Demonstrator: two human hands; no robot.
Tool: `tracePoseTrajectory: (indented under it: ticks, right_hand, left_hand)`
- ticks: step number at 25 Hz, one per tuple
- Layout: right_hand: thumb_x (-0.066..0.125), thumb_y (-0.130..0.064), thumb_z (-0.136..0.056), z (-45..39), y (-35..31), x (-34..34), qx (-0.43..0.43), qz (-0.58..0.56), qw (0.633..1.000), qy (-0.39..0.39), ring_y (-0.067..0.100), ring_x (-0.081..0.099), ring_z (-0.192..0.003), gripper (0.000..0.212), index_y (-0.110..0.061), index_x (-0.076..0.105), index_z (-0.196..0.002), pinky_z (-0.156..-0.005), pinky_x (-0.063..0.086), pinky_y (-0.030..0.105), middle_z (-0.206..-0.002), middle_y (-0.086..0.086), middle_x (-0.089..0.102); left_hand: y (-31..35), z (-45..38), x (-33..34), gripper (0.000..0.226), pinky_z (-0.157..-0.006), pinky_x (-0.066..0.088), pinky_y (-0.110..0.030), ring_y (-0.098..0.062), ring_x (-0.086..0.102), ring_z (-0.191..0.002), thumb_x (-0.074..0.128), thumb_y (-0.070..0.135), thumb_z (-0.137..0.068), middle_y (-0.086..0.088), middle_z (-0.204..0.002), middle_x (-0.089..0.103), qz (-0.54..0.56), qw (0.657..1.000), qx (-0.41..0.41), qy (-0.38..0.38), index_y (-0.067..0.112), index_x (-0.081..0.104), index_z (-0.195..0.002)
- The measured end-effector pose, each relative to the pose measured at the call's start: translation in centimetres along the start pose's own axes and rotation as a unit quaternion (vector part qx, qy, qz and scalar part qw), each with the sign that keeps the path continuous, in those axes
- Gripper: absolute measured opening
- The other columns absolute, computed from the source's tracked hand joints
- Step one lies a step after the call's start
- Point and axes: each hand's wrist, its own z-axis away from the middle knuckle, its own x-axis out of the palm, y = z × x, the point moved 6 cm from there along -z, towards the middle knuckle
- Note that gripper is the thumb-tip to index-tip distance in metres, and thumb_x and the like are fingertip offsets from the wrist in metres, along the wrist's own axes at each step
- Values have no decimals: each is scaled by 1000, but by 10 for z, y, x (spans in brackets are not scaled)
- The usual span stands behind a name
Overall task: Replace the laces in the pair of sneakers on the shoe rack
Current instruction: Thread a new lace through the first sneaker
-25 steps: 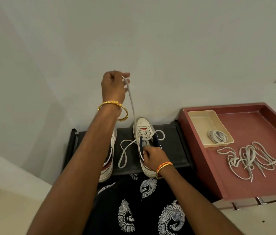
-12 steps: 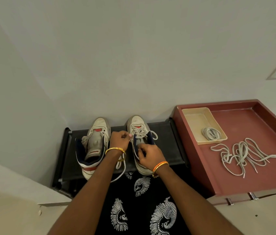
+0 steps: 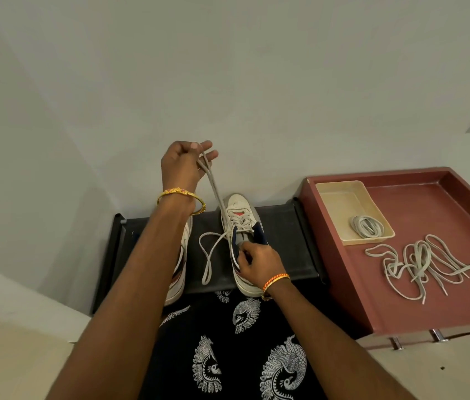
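Left hand (image 3: 183, 163) pinches lace (image 3: 213, 186) high at 12 o'clock, strand taut, running down toward 5 o'clock into shoe (image 3: 242, 241) eyelets. Right hand (image 3: 258, 262) grips shoe collar, steadying it on rack (image 3: 285, 243). Slack loop lies on rack at shoe's 9 o'clock. Shoe's long axis runs 12 to 6. Second shoe (image 3: 180, 269) under left forearm. More laces (image 3: 424, 264) in tray (image 3: 458, 194) at 3 o'clock. Likely step: drawing lace through.

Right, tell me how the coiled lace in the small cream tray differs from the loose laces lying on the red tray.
The coiled lace is wound into a neat, compact bundle; the loose laces sprawl in a tangled heap with ends trailing out. The coil sits inside the small cream tray; the tangle lies straight on the large red tray floor. Both are pale off-white and flat.
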Motion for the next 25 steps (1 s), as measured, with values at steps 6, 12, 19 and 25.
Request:
tracePoseTrajectory:
  ticks: [6,12,19,25]
  right_hand:
    - [51,-20,-87,-2,2,2,1,7,1000,-8,29,58,-69,15,-10,61,-82,-58,39,28,-73,10,65]
    - [50,-22,-86,-2,5,5,-11,14,1000,-1,27,59,-70,15,-12,62,-87,-58,37,26,-75,8,65]
    - [51,-22,-86,-2,7,7,-16,11,1000,8,26,58,-68,14,-12,61,-84,-58,40,30,-71,6,63]
    - [59,-3,-82,-9,2,-18,99,-251,963,16,15,63,-73,12,-14,64,-85,-73,52,28,-78,2,66]
  left_hand:
    - [-69,-2,-15,13,-67,47,-29,-21,55,-73,52,23,-90,-4,-85,62,-394,915,-73,-39,13,54,-98]
    - [-180,13,-34,25,-93,46,-36,-33,59,-107,48,10,-93,-18,-112,64,-558,794,-138,-196,2,62,-111]
    - [-143,2,-35,20,-87,43,-27,-21,57,-98,56,-2,-86,-9,-102,62,-328,928,-168,-54,8,62,-103]
    - [-27,25,4,24,-92,43,-29,-11,64,-90,45,4,-95,-3,-99,69,-227,946,-147,-180,11,67,-99]
